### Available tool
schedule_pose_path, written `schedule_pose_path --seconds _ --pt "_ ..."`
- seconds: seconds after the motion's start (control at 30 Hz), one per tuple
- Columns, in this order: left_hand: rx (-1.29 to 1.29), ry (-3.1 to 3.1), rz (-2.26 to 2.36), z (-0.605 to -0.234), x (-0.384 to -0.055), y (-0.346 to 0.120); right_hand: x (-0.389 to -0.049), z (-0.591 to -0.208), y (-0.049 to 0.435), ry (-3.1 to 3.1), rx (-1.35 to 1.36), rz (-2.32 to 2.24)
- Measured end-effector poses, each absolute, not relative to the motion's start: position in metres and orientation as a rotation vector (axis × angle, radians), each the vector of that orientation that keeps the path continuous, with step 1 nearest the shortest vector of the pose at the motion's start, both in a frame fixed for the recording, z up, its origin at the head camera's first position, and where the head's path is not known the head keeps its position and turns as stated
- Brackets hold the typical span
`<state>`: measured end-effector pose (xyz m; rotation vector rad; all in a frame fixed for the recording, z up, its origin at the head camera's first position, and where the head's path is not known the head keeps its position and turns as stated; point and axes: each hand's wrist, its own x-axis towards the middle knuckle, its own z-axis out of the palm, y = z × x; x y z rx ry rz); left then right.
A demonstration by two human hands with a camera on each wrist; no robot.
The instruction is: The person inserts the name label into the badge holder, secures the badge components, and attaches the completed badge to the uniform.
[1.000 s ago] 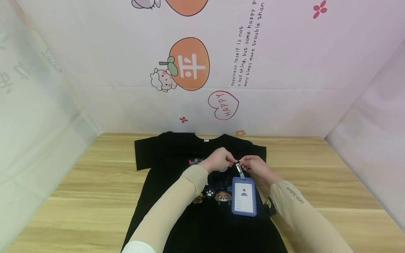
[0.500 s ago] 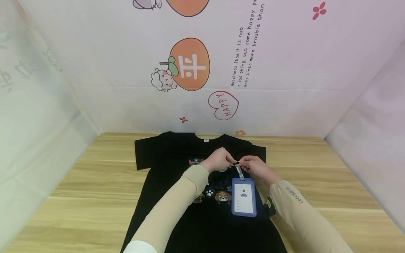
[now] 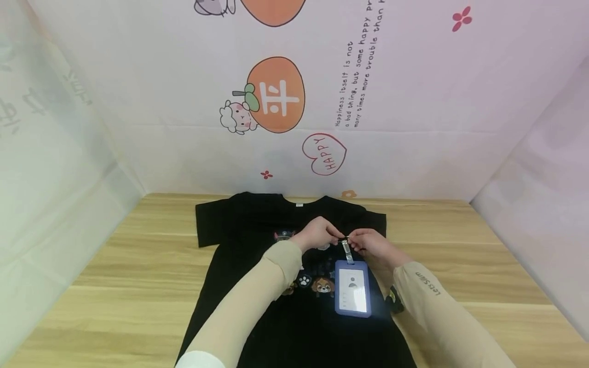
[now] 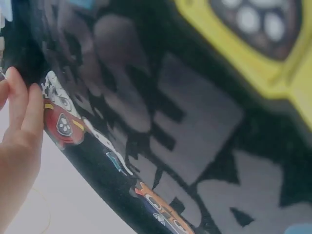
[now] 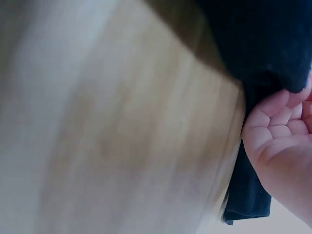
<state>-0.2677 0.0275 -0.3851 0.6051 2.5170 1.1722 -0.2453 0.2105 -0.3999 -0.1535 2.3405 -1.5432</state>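
Observation:
In the head view a black T-shirt [image 3: 285,327] with cartoon dog prints lies spread out. Over its chest hangs a blue badge holder [image 3: 352,289] with a white card, below a short strap and metal clip [image 3: 347,251]. My left hand [image 3: 318,232] pinches the clip's upper end with thumb and fingertips. Close beside it, my right hand [image 3: 371,242] pinches raised shirt fabric at the same spot; in the right wrist view its curled fingers [image 5: 278,117] touch the black cloth. The fingertips hide just what lies between them. In the left wrist view the lifted shirt front fills most of the picture.
A wood-grain table [image 3: 115,266] carries the shirt. White printed cloth [image 3: 405,153] stands upright behind it, with more white cloth at both sides. A small dark object with a yellow mark [image 3: 394,300] lies by the right forearm.
The badge holder has shifted slightly left and down, its card now catching glare. The metal clip stands a little differently between the fingertips. Both hands remain nearly in place.

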Motion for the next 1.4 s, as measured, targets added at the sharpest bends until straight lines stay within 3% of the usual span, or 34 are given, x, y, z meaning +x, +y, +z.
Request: schedule_pose_path --seconds 0.7,1.0,1.23,1.4 --pt "0.539 2.438 1.306 -0.366 -0.267 -0.053 -0.242 -0.393 0.234 2.412 -0.17 -1.478" --pt "0.441 2.461 1.411 -0.365 -0.263 -0.103 -0.242 -0.39 0.245 2.763 -0.292 -1.122" --pt "0.408 2.623 1.192 -0.377 -0.258 -0.143 -0.245 -0.395 0.248 2.98 -0.536 -0.833" --pt "0.351 2.712 0.928 -0.384 -0.255 -0.16 -0.241 -0.394 0.244 2.925 -0.541 -0.504"
